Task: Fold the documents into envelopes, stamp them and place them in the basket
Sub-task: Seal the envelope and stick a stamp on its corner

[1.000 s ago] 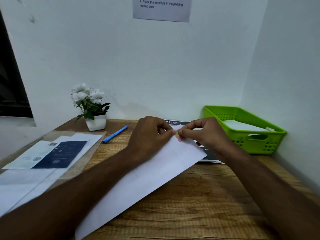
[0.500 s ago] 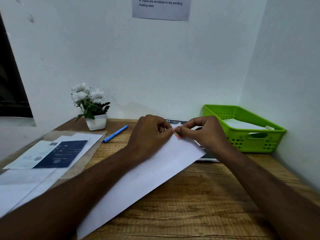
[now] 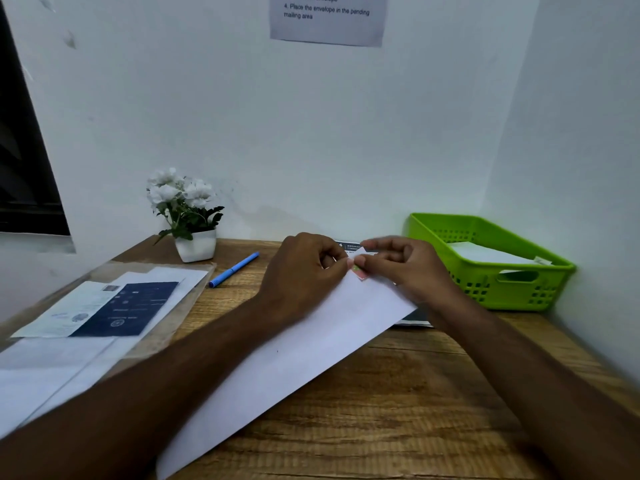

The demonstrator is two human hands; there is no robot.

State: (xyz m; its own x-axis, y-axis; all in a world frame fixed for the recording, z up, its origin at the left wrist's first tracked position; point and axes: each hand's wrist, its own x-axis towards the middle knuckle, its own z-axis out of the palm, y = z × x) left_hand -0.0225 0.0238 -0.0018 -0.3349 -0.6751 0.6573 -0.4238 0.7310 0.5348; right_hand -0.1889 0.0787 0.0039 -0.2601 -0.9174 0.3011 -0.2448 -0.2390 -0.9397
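Observation:
A long white envelope (image 3: 298, 355) lies slanted across the wooden desk, its far corner under my hands. A small red and green stamp (image 3: 358, 271) sits at that far corner. My left hand (image 3: 304, 271) and my right hand (image 3: 405, 268) meet over it, and the curled fingertips of both pinch the stamp against the envelope. A green plastic basket (image 3: 485, 289) stands at the right against the wall, with white envelopes (image 3: 485, 254) inside it.
A clear tray (image 3: 166, 327) on the left holds white sheets and a dark blue document (image 3: 128, 308). A blue pen (image 3: 233, 270) and a white potted flower (image 3: 188, 216) stand behind it. A dark printed sheet (image 3: 414, 318) lies under the envelope. Walls close the back and right.
Both hands have stayed at the envelope's far corner, working the stamp with small fingertip shifts. The envelope has barely moved.

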